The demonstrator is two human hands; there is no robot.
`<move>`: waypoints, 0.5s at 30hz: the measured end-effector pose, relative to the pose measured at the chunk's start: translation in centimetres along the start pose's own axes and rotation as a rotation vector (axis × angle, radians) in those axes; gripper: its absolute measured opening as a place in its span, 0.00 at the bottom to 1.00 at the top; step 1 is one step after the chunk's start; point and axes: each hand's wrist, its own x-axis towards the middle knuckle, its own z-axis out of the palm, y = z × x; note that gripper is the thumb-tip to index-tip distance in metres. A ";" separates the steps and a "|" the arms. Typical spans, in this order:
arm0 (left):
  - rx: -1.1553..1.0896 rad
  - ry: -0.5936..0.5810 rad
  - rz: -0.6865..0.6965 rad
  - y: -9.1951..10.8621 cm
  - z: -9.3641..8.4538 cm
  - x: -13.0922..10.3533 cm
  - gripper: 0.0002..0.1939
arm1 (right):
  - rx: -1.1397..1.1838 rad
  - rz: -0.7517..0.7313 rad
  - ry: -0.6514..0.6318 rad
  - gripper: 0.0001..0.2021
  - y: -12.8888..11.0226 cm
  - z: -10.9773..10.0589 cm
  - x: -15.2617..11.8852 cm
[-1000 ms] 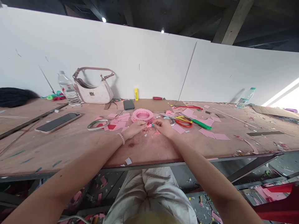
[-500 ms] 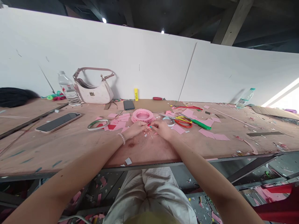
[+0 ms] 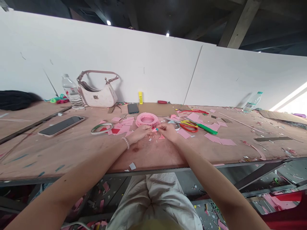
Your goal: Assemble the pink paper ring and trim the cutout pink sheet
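My left hand [image 3: 140, 134], with a bead bracelet at the wrist, is closed in a pinch on a small piece of pink paper [image 3: 154, 130]. My right hand [image 3: 169, 132] meets it from the other side, thumb and fingertips together at the paper's edge. Just beyond the fingers lies a pink ring [image 3: 139, 122] with a ruffled paper surface. Close to my right hand are a roll of tape [image 3: 177, 126], scissors with red and yellow handles [image 3: 189, 127] and a green comb-like tool [image 3: 208, 129]. Left of the ring are pink paper pieces [image 3: 123, 128] and another tape roll [image 3: 93, 132].
Behind stand a glue stick [image 3: 140, 97], a dark phone [image 3: 133, 108], a red-handled tool [image 3: 162, 102] and a handbag [image 3: 100, 97]. Bottles [image 3: 73, 95] rise at both sides. A larger phone [image 3: 61, 126] lies at left. Paper scraps [image 3: 226, 141] litter the right side.
My fingertips have drawn slightly apart, and the pink paper between them shows more. Another pink scrap under my right hand is plainer now. The whole view has shifted slightly.
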 end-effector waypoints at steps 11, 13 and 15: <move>0.031 0.204 0.000 0.6 0.8 0.0 0.06 | -0.030 0.118 -0.223 0.06 0.1 -1.9 -0.9; 0.023 0.202 0.008 0.6 0.8 0.0 0.06 | 0.008 0.122 -0.175 0.04 0.4 -1.7 -0.6; 0.022 0.182 0.023 0.6 0.9 -0.1 0.07 | 0.063 0.140 -0.107 0.05 0.6 -1.4 -0.3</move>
